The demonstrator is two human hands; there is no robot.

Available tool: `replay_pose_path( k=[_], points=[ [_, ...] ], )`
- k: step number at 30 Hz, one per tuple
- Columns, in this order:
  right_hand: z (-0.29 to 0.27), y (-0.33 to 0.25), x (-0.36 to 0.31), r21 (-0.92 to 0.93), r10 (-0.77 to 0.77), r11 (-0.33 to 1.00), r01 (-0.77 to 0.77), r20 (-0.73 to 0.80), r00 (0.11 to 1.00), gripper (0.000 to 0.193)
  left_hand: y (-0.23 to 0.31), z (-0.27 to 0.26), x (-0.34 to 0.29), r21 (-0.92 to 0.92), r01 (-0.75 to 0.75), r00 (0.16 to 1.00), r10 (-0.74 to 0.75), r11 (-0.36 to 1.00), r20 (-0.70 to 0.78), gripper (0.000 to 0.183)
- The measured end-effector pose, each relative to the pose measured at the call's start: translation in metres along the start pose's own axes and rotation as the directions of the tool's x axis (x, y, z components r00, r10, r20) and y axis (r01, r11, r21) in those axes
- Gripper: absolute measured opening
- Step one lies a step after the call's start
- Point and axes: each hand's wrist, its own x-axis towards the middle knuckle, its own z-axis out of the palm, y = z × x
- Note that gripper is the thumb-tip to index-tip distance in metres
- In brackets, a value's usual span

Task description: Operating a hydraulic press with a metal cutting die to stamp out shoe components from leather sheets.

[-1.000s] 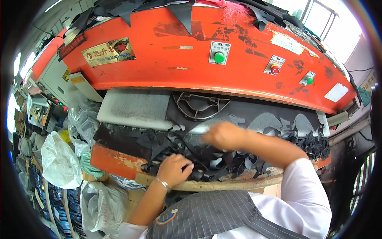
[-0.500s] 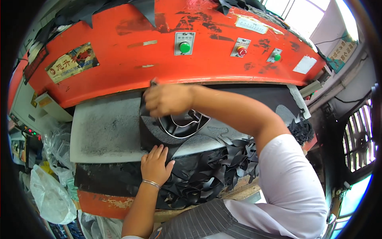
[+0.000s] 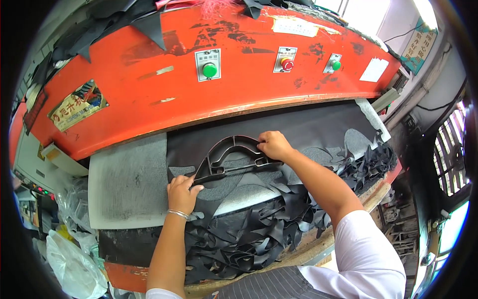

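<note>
A curved steel cutting die (image 3: 233, 171), with a rounded outer band and inner strips, is between my two hands over a black leather-like sheet (image 3: 303, 122). My right hand (image 3: 275, 146) is closed on the die's right end. At its left corner, my left hand (image 3: 181, 194) grips the edge, its fingertips partly hidden. Cut-out gaps in the sheet show the pale grey cutting board (image 3: 129, 184) under and around the die. Whether the die rests flat or is slightly tilted, I cannot tell.
A red press beam (image 3: 149, 112) with green buttons (image 3: 209, 70) and a red button (image 3: 287, 64) spans the far side. Black scraps (image 3: 249, 239) heap along the near edge and at the right. Plastic bags (image 3: 74, 264) hang at the lower left.
My right hand has moved from the sheet's left edge to the die's right end. The die has turned, its curve now facing away. My left hand has gone from the sheet to the die.
</note>
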Motion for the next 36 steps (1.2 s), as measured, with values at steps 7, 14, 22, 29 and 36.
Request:
replay_pose_path(
  k=[7,14,22,29,36],
  points=[
    [-0.009,0.018,-0.049,0.139,-0.191,0.970,0.199,-0.071,0.979,0.060,-0.013,0.010,0.005,-0.097,0.039,0.989,-0.052,0.994,-0.136,0.018],
    [0.000,0.051,-0.065,-0.067,-0.298,0.954,0.293,-0.085,0.951,0.078,-0.008,0.014,0.026,-0.099,0.014,0.995,-0.024,0.995,-0.097,0.015],
    [0.002,0.053,-0.059,-0.072,-0.378,0.925,0.372,-0.092,0.921,0.074,-0.003,0.007,0.029,-0.079,0.013,0.995,-0.020,0.997,-0.094,0.013],
    [-0.004,0.057,-0.070,-0.108,-0.363,0.929,0.353,-0.084,0.928,0.073,0.005,0.009,0.021,-0.079,0.022,0.993,-0.031,0.997,-0.113,0.017],
    [-0.031,0.057,-0.091,-0.040,-0.340,0.940,0.340,-0.216,0.915,0.075,0.017,0.001,0.007,-0.182,0.140,0.971,-0.171,0.973,-0.170,0.025]
  ],
)
